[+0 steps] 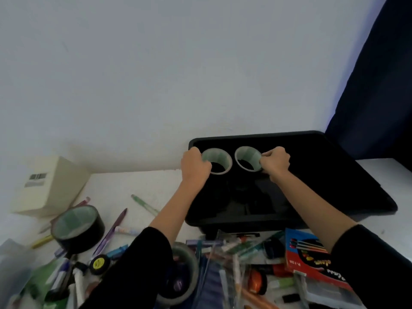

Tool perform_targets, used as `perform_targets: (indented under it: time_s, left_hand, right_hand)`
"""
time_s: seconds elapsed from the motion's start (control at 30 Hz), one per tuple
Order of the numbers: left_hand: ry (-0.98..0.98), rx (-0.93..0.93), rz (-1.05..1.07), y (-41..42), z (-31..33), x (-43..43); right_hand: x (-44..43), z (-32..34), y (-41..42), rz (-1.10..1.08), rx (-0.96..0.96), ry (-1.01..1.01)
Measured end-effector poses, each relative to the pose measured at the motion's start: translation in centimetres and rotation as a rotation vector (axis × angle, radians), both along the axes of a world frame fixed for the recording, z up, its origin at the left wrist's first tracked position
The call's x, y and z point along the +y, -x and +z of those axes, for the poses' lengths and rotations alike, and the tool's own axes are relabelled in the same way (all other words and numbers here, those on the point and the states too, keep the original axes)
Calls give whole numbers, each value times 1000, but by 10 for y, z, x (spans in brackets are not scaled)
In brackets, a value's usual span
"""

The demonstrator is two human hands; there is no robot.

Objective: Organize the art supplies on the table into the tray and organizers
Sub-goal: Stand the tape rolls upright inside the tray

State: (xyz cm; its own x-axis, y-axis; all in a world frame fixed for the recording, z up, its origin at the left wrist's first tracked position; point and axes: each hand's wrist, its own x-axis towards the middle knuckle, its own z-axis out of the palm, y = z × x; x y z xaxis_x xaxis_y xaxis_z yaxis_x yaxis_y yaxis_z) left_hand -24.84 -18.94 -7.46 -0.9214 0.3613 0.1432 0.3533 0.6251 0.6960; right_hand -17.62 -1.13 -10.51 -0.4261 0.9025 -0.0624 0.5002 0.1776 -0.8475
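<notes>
The left tape roll is gripped at 9 o'clock by the left hand, the right tape roll at 3 o'clock by the right hand — both are held, axes near upright, at the tray's 11 o'clock corner.

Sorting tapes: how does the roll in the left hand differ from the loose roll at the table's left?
The held tape roll is in the black tray, gripped by the left hand; the loose tape roll lies untouched among pens. The loose roll's black band shows; the held roll's is lost against the tray. Both cores are pale green.
</notes>
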Motion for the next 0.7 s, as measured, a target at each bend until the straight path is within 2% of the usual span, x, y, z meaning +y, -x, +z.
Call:
perform_targets:
  time_s: [0.3, 0.43, 0.5, 0.6, 0.7]
  left_hand:
    - [101, 1, 43, 14, -29, 27]
    - [95, -120, -96, 9, -40, 31]
    - [205, -162, -163, 6, -43, 29]
    - [420, -20, -220, 6, -45, 28]
    - [514, 116, -207, 13, -45, 31]
  right_hand:
    - [11, -19, 13, 74, -50, -56]
    - [15, -23, 15, 170, 30, 25]
    - [16, -23, 15, 246, 38, 109]
    - [16, -27, 11, 449, -90, 192]
    - [14, -39, 12, 541, -200, 21]
